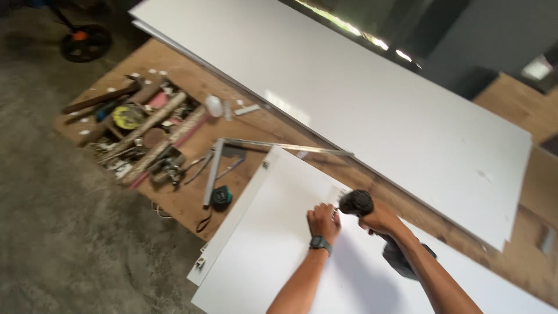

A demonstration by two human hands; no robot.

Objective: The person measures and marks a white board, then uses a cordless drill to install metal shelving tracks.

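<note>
My right hand (381,220) grips a dark cordless drill (356,203), its nose pointed down at a white panel (279,244) lying on the wooden workbench (192,200). My left hand (323,221), with a dark watch on the wrist, is closed beside the drill's tip, fingers pinched at the panel surface; whatever it pinches is too small to see. The drill's battery base (401,259) shows under my right forearm.
A large white board (360,104) lies across the bench behind. A metal square (256,148) and a tape measure (221,196) lie left of the panel. A tray of tools (142,134) sits at the bench's left end. Concrete floor (58,221) is on the left.
</note>
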